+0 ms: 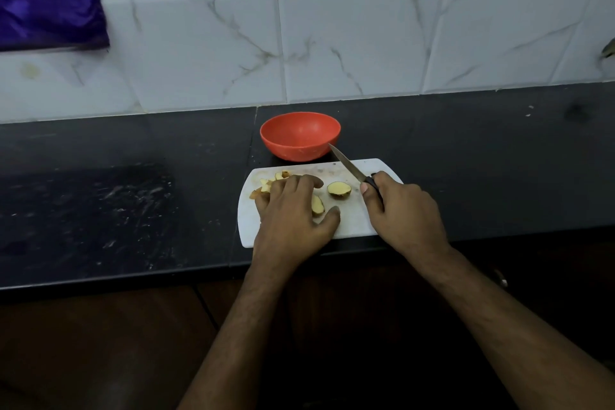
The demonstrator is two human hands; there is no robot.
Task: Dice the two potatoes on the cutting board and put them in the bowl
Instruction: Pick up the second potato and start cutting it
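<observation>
Gripping the knife [352, 169] in your right hand [404, 210], left hand [293, 210] flat over dice [266, 184], you face potato halves [339, 189] uncut; bowl [300, 135] at twelve o'clock empty.

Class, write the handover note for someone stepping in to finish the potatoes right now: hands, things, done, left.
Left hand: open, resting over cut pieces on the cutting board.
Right hand: grips the knife, blade raised, tip toward the bowl.
Done: some diced pieces lie at the board's left.
Left: potato half and another chunk uncut; bowl shows nothing inside.
</observation>
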